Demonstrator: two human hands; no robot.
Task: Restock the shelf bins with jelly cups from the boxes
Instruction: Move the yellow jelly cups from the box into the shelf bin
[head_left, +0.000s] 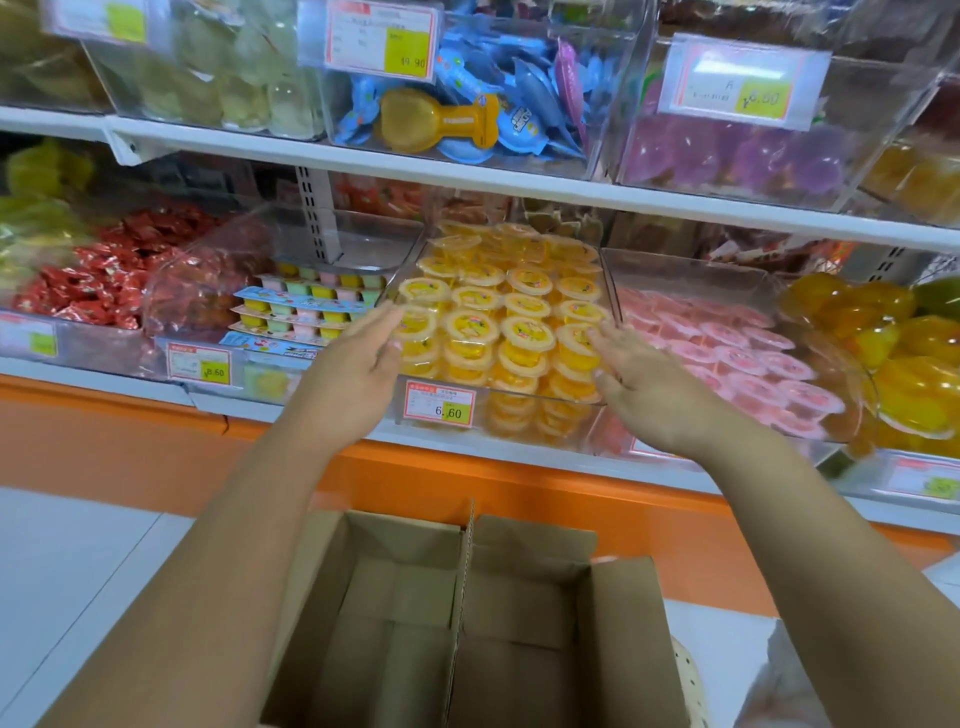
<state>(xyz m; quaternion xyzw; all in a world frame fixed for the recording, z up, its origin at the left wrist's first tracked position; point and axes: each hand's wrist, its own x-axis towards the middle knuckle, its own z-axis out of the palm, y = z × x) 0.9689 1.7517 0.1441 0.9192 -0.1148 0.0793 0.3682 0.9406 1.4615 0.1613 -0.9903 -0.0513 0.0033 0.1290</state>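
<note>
Two hands (358, 361) (649, 387) against jelly cups (519, 322)

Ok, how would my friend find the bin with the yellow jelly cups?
Look at the lower shelf, above the orange strip. The bin sits mid-shelf between the left hand and right hand, a 6.60 tag on its front. Its cups are yellow with round lids; the left neighbour holds pastel trays, the right one pink cups.
</note>
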